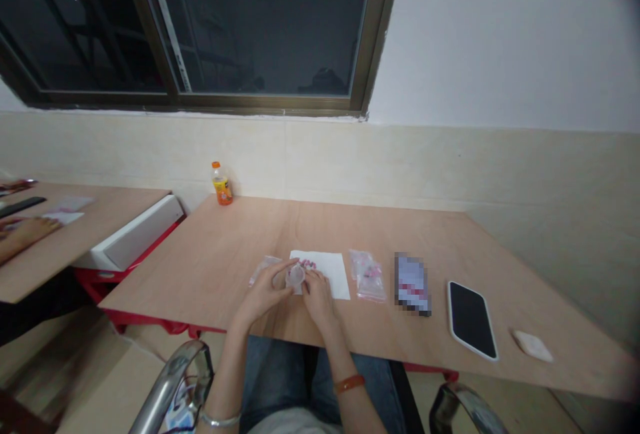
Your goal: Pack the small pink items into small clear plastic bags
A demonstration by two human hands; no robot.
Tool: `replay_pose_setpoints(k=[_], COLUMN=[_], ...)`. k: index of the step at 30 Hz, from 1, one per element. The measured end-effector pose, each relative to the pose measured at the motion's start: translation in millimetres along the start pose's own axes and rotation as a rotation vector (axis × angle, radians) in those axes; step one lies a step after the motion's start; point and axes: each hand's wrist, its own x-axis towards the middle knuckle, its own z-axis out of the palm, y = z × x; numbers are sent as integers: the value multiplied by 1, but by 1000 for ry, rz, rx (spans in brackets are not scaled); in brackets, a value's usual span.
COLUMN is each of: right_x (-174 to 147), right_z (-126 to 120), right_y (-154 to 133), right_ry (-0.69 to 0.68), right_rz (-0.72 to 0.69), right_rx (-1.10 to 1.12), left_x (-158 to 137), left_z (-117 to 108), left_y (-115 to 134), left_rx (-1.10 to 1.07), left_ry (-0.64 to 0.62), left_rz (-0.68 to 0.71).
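My left hand (266,295) curves its thumb and fingers around a small clear round container (295,276) and grips it by the sides. Just right of it is my right hand (319,293), fingers bent down and drawn together close to the container's edge; what they hold, if anything, is too small to tell. Both hands are over a white sheet of paper (336,274). Small pink and dark red pieces (309,264) lie on the paper behind the container. A clear plastic bag (263,267) is partly hidden beyond my left hand.
Right of the paper lie clear bags with pink bits (369,277), a blurred-out phone-like object (412,284), a dark-screened tablet (471,319) and a whitish flat piece (533,346). An orange drink bottle (223,185) stands at the back. Another person's hand (33,233) rests on the left table.
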Motion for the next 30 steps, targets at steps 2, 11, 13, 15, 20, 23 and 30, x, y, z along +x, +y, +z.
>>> replay_pose_setpoints(k=[2,11,13,15,20,23,30], right_x=[1,-1,-2,-2,-2,-1,14], right_z=[-1,2,1,0,1,0,-36], right_y=[1,1,-1,-2,0,2,-18], right_ry=[6,56,43,38,61,81,343], right_rz=[13,68,50,44,83,96,100], right_rx=[16,-70,-89,-82,-18,29,290], left_x=[0,-1,0,0,0,-1,-3], left_z=[0,4,3,2,0,1,4], left_y=[-2,-13,-12,-10,-7,-8,-6], left_rx=[10,-37,-32,-18,16,24,41], left_ry=[7,15,20,24,43,42,48], left_rz=[7,-1,-10,-18,-11,-29,-91])
